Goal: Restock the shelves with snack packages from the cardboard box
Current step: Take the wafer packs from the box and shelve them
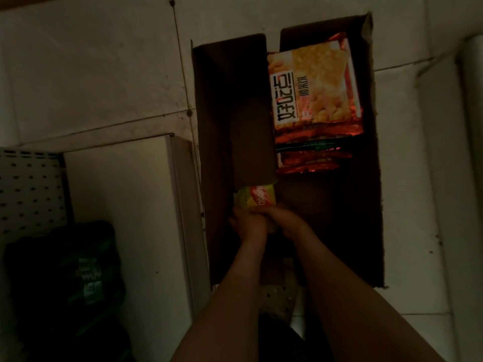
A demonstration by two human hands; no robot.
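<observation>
Gripping the near end of a yellow-green snack package [257, 199]: left hand [245, 226] and right hand [285, 222], side by side, fingers curled tight onto it. Package sits low in the cardboard box [222, 87], near-left part; far end hidden under a brown inner flap [251, 142]. Stack of orange snack packages [312, 84] lies in the far-right part of the box. Box rests on pale floor tiles [91, 61]. White shelf [117, 205] at left holds dark green packages [88, 270], with pegboard back [28, 189] beside them.
</observation>
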